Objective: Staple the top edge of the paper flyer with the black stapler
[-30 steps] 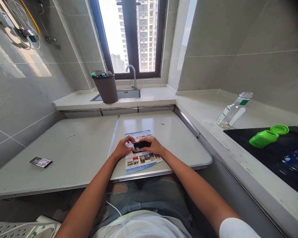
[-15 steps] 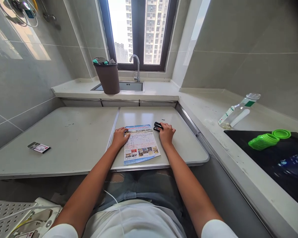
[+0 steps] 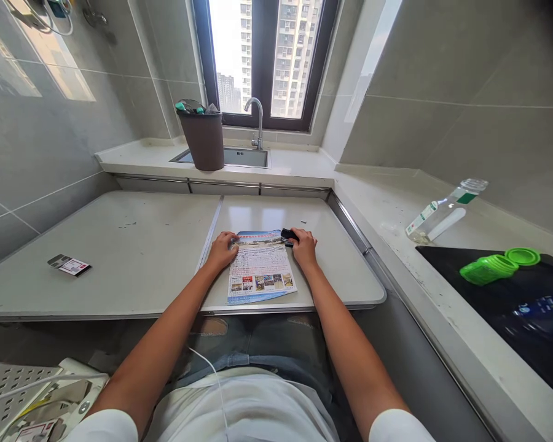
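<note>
A stack of printed paper sheets [image 3: 262, 267] lies on the white folding table, its blue lower edges slightly fanned. My left hand [image 3: 223, 250] grips the upper left edge of the sheets, thumb on top. In my right hand [image 3: 305, 247] is a black stapler [image 3: 288, 234], with my fingers wrapped round its back end. The stapler's front reaches the upper right corner of the sheets. Whether the paper sits fully between its jaws cannot be made out. Just beyond it, a small staple-like bit [image 3: 303, 221] rests on the tabletop.
A small card packet [image 3: 70, 265] lies on the table's left part. Behind stand a brown bin [image 3: 203, 141] and a sink [image 3: 245, 158] with a faucet [image 3: 259, 123]. To the right are a clear bottle [image 3: 445, 212], a green bottle [image 3: 487, 269] and a dark blue bottle [image 3: 544, 310].
My right hand has moved left with the stapler, bringing its front from beside the sheets to their upper right corner. My left hand stays at the left edge. The view has shifted slightly.
</note>
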A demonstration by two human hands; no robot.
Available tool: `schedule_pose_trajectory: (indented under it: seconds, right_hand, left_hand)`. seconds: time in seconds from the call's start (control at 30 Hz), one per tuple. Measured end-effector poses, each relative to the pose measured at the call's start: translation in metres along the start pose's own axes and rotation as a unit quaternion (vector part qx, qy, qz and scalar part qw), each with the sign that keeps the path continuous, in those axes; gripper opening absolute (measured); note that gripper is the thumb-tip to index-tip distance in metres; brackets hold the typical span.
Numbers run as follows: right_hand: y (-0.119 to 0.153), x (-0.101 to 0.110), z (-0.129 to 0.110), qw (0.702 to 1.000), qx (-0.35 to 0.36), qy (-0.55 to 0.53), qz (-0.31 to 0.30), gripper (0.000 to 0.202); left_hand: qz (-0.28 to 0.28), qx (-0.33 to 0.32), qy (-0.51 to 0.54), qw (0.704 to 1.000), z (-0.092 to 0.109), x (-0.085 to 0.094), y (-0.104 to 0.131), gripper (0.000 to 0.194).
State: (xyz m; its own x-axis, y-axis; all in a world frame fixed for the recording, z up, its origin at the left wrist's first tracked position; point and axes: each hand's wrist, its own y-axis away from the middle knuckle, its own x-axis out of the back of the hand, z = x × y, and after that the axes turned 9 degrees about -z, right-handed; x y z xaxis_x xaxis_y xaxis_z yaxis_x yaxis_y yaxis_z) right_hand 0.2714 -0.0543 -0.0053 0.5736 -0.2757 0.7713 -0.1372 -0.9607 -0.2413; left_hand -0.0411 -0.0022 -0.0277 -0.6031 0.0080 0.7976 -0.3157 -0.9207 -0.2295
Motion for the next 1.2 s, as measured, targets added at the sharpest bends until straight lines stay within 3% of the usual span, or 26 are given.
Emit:
schedule_pose_trajectory:
  seconds: [0.17, 0.33, 0.6, 0.93, 1.2]
  right_hand:
    - [0.001, -0.006, -0.003, 0.998, 0.050, -0.002, -0.029, 0.043]
    - [0.004, -0.008, -0.005, 0.995, 0.086, 0.020, -0.047, 0.059]
    - [0.002, -0.003, -0.001, 0.999, -0.001, 0.026, 0.020, 0.060]
    - [-0.002, -0.008, 0.005, 0.999, 0.019, -0.036, 0.028, 0.063]
    - [-0.005, -0.009, 0.007, 0.999, 0.042, -0.024, 0.014, 0.066]
  left_hand:
    - [0.004, -0.034, 0.071, 0.997, -0.004, 0.003, -0.001, 0.034]
    - [-0.025, -0.038, 0.010, 0.999, -0.005, -0.002, -0.001, 0.039]
    - [-0.037, -0.034, -0.039, 0.998, -0.004, -0.005, -0.002, 0.038]
    - [-0.031, -0.031, -0.037, 0.998, -0.005, -0.006, -0.001, 0.038]
    - [-0.033, -0.029, -0.039, 0.998, -0.003, -0.006, 0.000, 0.038]
